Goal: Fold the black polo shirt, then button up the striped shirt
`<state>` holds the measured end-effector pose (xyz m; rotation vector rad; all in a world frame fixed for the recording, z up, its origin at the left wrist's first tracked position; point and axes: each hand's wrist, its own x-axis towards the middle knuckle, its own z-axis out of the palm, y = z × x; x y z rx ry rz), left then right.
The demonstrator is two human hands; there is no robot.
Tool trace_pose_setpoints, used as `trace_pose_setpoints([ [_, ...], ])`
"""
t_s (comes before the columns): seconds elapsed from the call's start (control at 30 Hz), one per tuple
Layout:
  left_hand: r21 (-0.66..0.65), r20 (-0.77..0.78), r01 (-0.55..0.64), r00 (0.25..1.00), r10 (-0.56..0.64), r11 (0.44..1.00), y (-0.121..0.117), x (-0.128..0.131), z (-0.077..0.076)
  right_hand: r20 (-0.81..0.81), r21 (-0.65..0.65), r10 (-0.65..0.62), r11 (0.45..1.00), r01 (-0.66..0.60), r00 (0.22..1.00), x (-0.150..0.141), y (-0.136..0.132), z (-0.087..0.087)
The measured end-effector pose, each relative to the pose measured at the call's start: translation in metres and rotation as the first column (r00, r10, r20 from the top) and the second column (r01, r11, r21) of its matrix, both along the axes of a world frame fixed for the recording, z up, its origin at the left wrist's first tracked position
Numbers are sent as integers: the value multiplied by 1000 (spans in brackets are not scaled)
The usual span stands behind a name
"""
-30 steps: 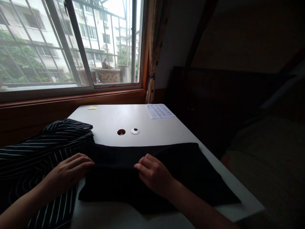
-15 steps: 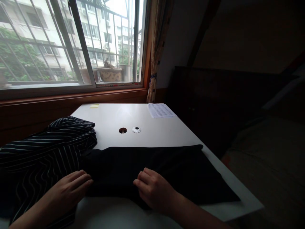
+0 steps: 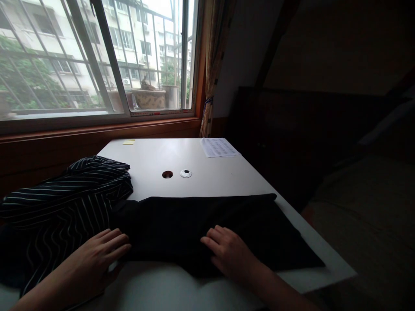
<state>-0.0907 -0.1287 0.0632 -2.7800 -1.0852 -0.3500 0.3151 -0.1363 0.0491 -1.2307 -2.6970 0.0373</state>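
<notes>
A black garment lies spread across the near part of the white table; its exact kind I cannot make out. Its left end meets a black-and-white striped garment, bunched in loose folds. My left hand rests at the black garment's near left edge, fingers stretched out and thumb apart. On the middle of the black cloth lies my right hand, palm down, its fingers slightly bent and touching the fabric.
The white table has a round cable hole with a white cap beside it. Printed papers lie at the far right corner, a yellow note at the far left. Behind stands a barred window with a tied curtain.
My right hand has slid to the right over the black cloth. My left hand has shifted slightly right, its thumb now apart from the fingers. The garment's near edge has moved a little.
</notes>
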Motion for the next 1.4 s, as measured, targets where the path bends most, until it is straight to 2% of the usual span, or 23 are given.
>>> trace_pose_setpoints([
  [0.1,-46,-103,18,994,-23,999,0,8,2,-24,78,-117,990,118,993,42,-3,-9],
  [0.2,-28,-132,56,989,-60,998,4,21,-5,-42,187,-209,959,213,977,81,-10,-17],
  [0.4,-12,-120,149,981,-149,989,13,52,-12,-5,261,-327,912,317,945,124,-17,-19],
  [0.57,-49,-53,194,979,-196,980,12,72,-15,75,178,-365,921,347,928,164,-13,-14],
  [0.7,-59,-97,198,974,-203,978,13,78,-22,75,67,-338,940,334,938,208,-18,-10],
  [0.83,-69,-123,185,973,-193,980,15,79,-24,49,34,-397,918,395,917,240,-30,-13],
  [0.93,-67,-128,176,975,-183,982,15,79,-24,-11,39,-453,891,453,891,248,-38,-27],
  [1.07,-51,-113,173,978,-178,984,15,80,-24,-153,125,-543,818,562,826,242,-42,-52],
  [1.13,-33,-99,179,979,-181,983,15,82,-24,-202,150,-555,797,585,807,238,-42,-59],
  [1.4,89,-81,157,985,-150,984,20,90,-38,-220,121,-509,832,541,832,242,-19,-56],
])
